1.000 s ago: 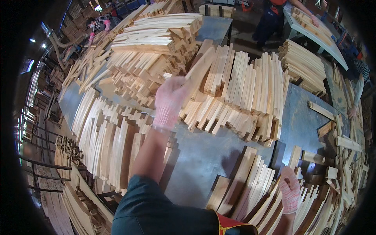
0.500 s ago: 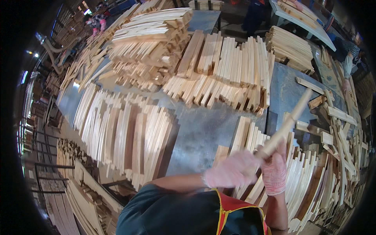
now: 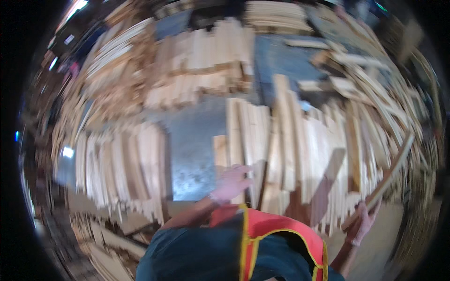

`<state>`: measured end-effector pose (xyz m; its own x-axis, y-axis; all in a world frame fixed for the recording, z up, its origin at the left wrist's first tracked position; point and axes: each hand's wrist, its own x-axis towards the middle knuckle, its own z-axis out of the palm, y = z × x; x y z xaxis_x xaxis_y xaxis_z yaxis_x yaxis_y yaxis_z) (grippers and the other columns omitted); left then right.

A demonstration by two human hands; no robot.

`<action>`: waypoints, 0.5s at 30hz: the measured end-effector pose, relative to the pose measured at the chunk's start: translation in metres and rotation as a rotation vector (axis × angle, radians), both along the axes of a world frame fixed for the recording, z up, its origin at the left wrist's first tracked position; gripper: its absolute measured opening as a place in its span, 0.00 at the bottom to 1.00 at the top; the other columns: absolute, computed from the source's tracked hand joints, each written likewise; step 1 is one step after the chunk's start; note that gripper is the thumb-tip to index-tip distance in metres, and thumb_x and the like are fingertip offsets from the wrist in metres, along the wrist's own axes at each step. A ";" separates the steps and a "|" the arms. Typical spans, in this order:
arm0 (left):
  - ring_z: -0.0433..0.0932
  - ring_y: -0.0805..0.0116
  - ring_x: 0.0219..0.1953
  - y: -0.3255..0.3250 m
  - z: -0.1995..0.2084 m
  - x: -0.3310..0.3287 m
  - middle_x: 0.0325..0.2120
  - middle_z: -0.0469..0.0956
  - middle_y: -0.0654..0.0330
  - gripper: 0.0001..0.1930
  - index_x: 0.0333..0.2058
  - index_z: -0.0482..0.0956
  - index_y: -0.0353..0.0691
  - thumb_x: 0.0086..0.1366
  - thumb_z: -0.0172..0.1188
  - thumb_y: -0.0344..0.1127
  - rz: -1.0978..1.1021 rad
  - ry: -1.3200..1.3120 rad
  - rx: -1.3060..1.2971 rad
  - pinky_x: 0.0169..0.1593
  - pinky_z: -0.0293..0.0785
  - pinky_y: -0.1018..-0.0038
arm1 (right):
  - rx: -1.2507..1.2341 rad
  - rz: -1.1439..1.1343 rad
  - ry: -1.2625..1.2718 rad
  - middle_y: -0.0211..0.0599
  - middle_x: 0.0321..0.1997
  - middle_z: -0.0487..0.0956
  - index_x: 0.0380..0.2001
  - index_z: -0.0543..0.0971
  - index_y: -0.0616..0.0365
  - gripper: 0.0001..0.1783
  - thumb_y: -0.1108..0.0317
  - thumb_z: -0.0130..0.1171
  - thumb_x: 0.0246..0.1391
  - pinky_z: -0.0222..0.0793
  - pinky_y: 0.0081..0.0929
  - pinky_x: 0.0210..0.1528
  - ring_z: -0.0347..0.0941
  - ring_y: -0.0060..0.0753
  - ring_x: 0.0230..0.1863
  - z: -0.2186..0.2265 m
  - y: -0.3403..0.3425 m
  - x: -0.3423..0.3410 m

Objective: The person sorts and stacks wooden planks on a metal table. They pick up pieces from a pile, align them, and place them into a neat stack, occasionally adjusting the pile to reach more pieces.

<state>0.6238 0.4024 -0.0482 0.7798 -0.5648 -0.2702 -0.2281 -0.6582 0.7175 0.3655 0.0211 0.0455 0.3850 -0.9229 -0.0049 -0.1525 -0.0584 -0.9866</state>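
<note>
My right hand, in a pale pink work glove, grips a long wooden strip low at the right. The strip slants up and away over the right side of the table. My left hand, gloved alike, holds nothing; its fingers are apart over the near end of a row of strips. A wider row of wooden strips lies between my hands, some of them jutting farther out than others. Motion blurs the whole picture, so the fingertips are soft.
Another row of strips lies at the left, past the grey metal tabletop. Stacks of strips stand at the back, with a tall pile beside them. Loose crossed pieces spread over the far right.
My view has swung to the right. My hands, together on the strip before, are now apart: the left has let go, and the right has carried the strip rightward and down.
</note>
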 end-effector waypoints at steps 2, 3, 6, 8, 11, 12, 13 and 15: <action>0.77 0.47 0.55 -0.013 -0.001 -0.020 0.51 0.78 0.47 0.24 0.55 0.80 0.39 0.64 0.65 0.45 -0.051 -0.026 -0.055 0.61 0.73 0.57 | -0.003 -0.133 -0.038 0.39 0.54 0.76 0.75 0.59 0.57 0.43 0.72 0.63 0.58 0.75 0.26 0.46 0.75 0.29 0.43 0.019 -0.016 -0.027; 0.76 0.45 0.54 -0.015 -0.011 -0.024 0.47 0.79 0.46 0.23 0.54 0.81 0.40 0.63 0.65 0.44 -0.053 -0.032 -0.113 0.60 0.73 0.55 | -0.021 -0.187 -0.108 0.39 0.52 0.75 0.75 0.59 0.59 0.43 0.72 0.63 0.58 0.75 0.26 0.45 0.74 0.28 0.41 0.016 -0.030 -0.038; 0.76 0.45 0.55 -0.005 -0.020 -0.048 0.47 0.79 0.46 0.24 0.55 0.81 0.39 0.63 0.65 0.44 -0.019 -0.011 -0.095 0.61 0.73 0.56 | 0.043 -0.124 -0.161 0.35 0.46 0.74 0.73 0.61 0.58 0.41 0.74 0.63 0.56 0.73 0.27 0.39 0.72 0.26 0.38 0.036 -0.065 -0.045; 0.76 0.45 0.56 -0.001 -0.030 -0.058 0.48 0.79 0.46 0.24 0.56 0.81 0.40 0.63 0.65 0.44 0.044 0.024 -0.108 0.61 0.72 0.56 | 0.050 -0.119 -0.147 0.33 0.41 0.75 0.71 0.64 0.59 0.38 0.73 0.63 0.56 0.72 0.25 0.37 0.71 0.24 0.36 0.023 -0.113 -0.050; 0.75 0.45 0.58 -0.013 0.001 -0.067 0.51 0.78 0.46 0.25 0.57 0.80 0.39 0.65 0.63 0.46 -0.029 -0.077 0.100 0.63 0.71 0.56 | -0.012 -0.126 -0.036 0.31 0.37 0.75 0.64 0.70 0.58 0.30 0.71 0.62 0.58 0.71 0.23 0.34 0.70 0.23 0.32 0.002 -0.178 -0.060; 0.74 0.45 0.60 -0.019 0.013 -0.066 0.54 0.77 0.46 0.25 0.57 0.79 0.39 0.66 0.62 0.46 -0.053 -0.060 0.106 0.65 0.69 0.57 | -0.152 -0.029 0.101 0.30 0.37 0.75 0.60 0.73 0.59 0.25 0.70 0.61 0.60 0.71 0.22 0.34 0.70 0.22 0.32 -0.013 -0.237 -0.077; 0.74 0.45 0.60 -0.019 0.015 -0.065 0.56 0.76 0.47 0.25 0.57 0.79 0.38 0.66 0.62 0.45 -0.103 -0.126 0.118 0.65 0.69 0.57 | -0.264 -0.059 0.188 0.30 0.37 0.75 0.58 0.74 0.59 0.21 0.66 0.61 0.63 0.72 0.23 0.35 0.70 0.21 0.33 -0.017 -0.293 -0.086; 0.74 0.46 0.60 -0.013 0.003 -0.066 0.57 0.75 0.47 0.25 0.59 0.77 0.39 0.66 0.63 0.45 -0.033 -0.097 0.077 0.65 0.69 0.57 | -0.285 -0.081 0.068 0.32 0.42 0.77 0.57 0.75 0.57 0.22 0.56 0.60 0.66 0.71 0.25 0.46 0.72 0.24 0.43 0.024 -0.346 -0.048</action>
